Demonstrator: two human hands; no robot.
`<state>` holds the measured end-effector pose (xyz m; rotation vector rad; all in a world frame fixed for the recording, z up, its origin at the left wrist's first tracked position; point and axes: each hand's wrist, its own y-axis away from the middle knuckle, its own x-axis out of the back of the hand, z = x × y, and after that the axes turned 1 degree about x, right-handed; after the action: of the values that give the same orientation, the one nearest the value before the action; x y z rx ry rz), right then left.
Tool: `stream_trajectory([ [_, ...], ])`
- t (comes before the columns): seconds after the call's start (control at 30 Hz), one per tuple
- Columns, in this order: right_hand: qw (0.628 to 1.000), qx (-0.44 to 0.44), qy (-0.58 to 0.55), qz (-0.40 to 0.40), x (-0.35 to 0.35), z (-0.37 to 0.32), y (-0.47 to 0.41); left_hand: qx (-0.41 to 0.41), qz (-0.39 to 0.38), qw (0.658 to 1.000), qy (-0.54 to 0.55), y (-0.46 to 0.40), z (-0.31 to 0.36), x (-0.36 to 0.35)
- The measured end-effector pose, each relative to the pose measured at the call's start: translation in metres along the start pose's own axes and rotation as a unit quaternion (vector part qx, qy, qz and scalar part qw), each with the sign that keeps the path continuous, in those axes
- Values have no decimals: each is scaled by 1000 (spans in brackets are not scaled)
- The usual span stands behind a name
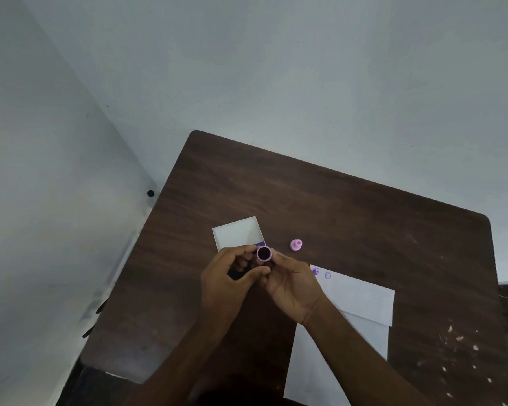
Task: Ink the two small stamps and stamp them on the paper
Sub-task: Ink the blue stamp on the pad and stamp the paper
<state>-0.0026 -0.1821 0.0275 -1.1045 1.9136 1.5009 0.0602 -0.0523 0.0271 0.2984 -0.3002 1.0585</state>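
Hands meet above the desk: right hand pinches a pink stamp, inked face up; left hand curls beside it, grip unclear. Second stamp stands farther right. Best press straight down on bare paper, beside existing prints.

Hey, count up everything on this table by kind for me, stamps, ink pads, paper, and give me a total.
Small pink stamps: 2, one held in both hands, one standing on the table
Ink pad box: 1
Paper sheets: 1, folded, with two purple prints near its corner
Total: 4
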Motion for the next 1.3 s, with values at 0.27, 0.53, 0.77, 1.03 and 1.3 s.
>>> stream_trajectory([
  [0.27,999,10,50,-10,11,1,-7,46,19,998,44,1,3,-5],
  [0.53,996,7,88,-11,11,4,-10,7,31,999,-11,-5,4,-1],
  [0.77,999,-22,40,-1,11,-1,-7,-43,5,996,-78,-11,-2,5],
  [1.03,998,-42,29,-35,8,0,-8,-68,-27,990,-120,-19,-2,8],
  [1.3,996,-40,38,-74,13,-3,-12,-72,-35,992,-101,-20,-4,7],
])
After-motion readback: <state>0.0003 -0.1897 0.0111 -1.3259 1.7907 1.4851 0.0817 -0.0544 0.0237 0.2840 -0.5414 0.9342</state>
